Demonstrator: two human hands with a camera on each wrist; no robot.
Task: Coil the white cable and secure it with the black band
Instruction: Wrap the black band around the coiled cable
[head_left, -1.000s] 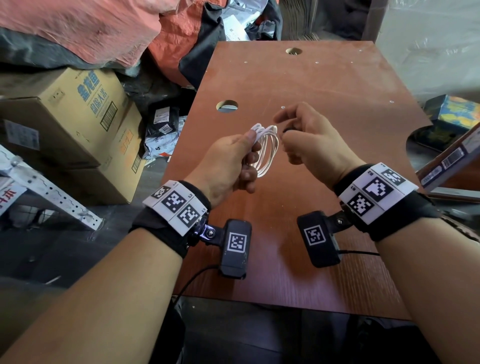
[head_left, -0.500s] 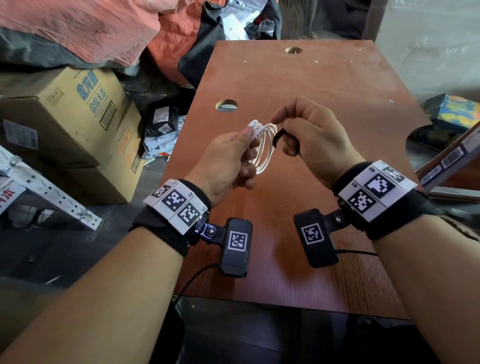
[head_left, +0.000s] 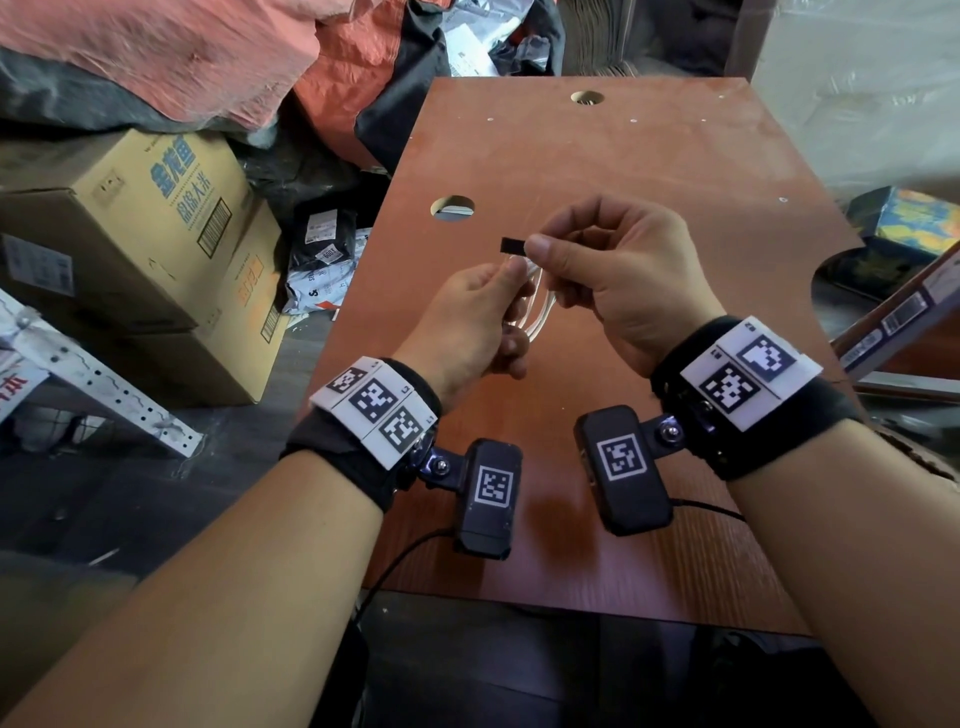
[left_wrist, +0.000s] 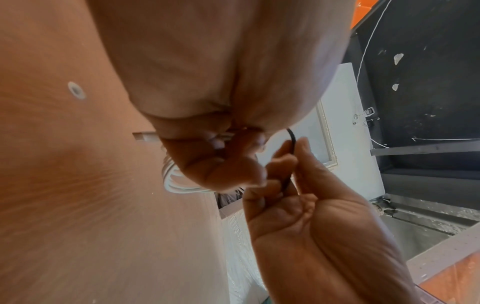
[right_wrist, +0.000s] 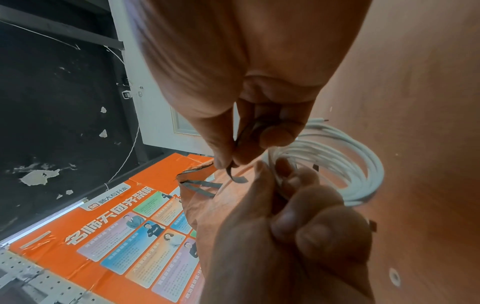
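Now we hold the coiled white cable (head_left: 537, 306) above the counter (head_left: 597, 171), our left hand (head_left: 470, 325) clamped round its loops. Just beside the coil, our right hand (head_left: 618, 275) pinches the black band (head_left: 513, 245) between thumb and forefinger, the band's free end sticking out over the cable's top.
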